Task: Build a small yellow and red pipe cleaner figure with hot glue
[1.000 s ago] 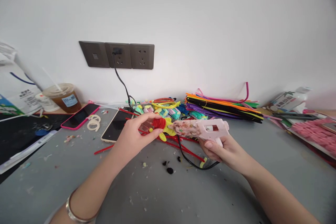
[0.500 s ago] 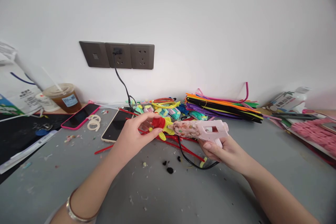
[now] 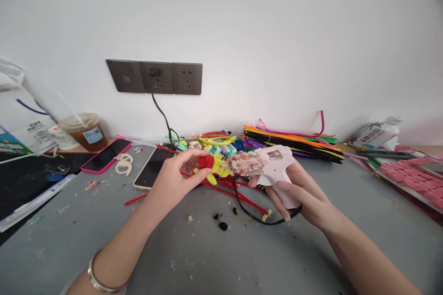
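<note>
Between the thumb and fingers of my left hand (image 3: 185, 170) is a small red and yellow pipe-cleaner figure (image 3: 215, 166). Its red part lies under my fingertips and its yellow part points right. My right hand (image 3: 302, 193) is wrapped round the handle of a pale pink hot glue gun (image 3: 273, 166), whose front end is crusted with glue and bits of fluff. The gun's nozzle meets or nearly meets the yellow part; I cannot tell which. A black cord (image 3: 256, 218) loops from the gun's handle. Red pipe cleaners (image 3: 242, 197) lie beneath both hands.
A bundle of coloured pipe cleaners (image 3: 294, 143) lies against the wall, with small pastel pieces (image 3: 221, 147) beside it. Left are two phones (image 3: 107, 156), white rings (image 3: 123, 164) and an iced drink (image 3: 86, 133). Pink braided work (image 3: 408, 175) and a bottle (image 3: 377, 133) lie right. Black scraps (image 3: 223, 226) dot the desk.
The glue gun has rolled in my right hand, so its broad side and handle now show more. My left hand keeps its hold on the figure, almost unmoved. The view has shifted slightly.
</note>
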A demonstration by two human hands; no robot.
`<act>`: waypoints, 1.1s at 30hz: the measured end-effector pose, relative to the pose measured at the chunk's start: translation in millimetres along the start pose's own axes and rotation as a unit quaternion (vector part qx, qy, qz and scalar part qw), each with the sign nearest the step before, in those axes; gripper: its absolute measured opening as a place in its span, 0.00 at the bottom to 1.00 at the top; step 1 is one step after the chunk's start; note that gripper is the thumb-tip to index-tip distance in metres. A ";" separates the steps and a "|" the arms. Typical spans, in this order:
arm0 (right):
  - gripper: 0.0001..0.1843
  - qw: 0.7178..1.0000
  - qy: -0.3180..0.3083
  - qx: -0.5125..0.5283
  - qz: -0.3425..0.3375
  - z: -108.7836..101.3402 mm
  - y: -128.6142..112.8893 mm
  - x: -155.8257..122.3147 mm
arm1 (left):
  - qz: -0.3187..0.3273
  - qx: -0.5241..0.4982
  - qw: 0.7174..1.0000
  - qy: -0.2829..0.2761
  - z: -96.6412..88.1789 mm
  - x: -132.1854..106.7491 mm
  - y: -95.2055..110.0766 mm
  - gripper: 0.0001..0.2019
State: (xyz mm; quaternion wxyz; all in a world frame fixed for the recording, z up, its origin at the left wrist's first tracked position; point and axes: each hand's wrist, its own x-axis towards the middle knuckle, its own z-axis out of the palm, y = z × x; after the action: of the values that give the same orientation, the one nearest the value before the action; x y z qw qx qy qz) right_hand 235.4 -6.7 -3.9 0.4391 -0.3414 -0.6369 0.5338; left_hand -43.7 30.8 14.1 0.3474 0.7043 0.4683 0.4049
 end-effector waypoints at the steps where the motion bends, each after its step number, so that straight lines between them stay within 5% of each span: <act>1: 0.25 1.000 -0.003 0.016 0.003 0.7 -1.7 0.0 | -0.002 0.000 1.000 0.000 0.0 0.2 -0.1 0.16; 9: 0.23 0.997 0.042 0.060 0.037 4.1 -12.6 -3.3 | -0.001 -0.006 1.000 -0.005 -0.4 -0.9 -2.2 0.15; 14: 0.13 0.998 -0.015 0.054 0.043 -2.0 -12.8 -3.4 | 0.001 -0.004 1.000 -0.010 -0.4 -1.8 -1.9 0.15; 22: 0.15 0.994 -0.067 0.072 0.057 2.0 -12.6 -3.6 | 0.004 -0.002 1.000 -0.012 -0.1 -1.7 3.7 0.14; 33: 0.18 0.993 -0.059 0.084 0.052 6.5 -8.2 -4.8 | -0.006 0.018 1.000 -0.018 0.9 -3.1 5.2 0.16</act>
State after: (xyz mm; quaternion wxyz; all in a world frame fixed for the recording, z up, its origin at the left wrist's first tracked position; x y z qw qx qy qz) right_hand 231.5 -15.1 2.9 0.3998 -0.3041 -0.5961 0.6264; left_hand -41.7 26.1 17.5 0.3455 0.7151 0.4729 0.3816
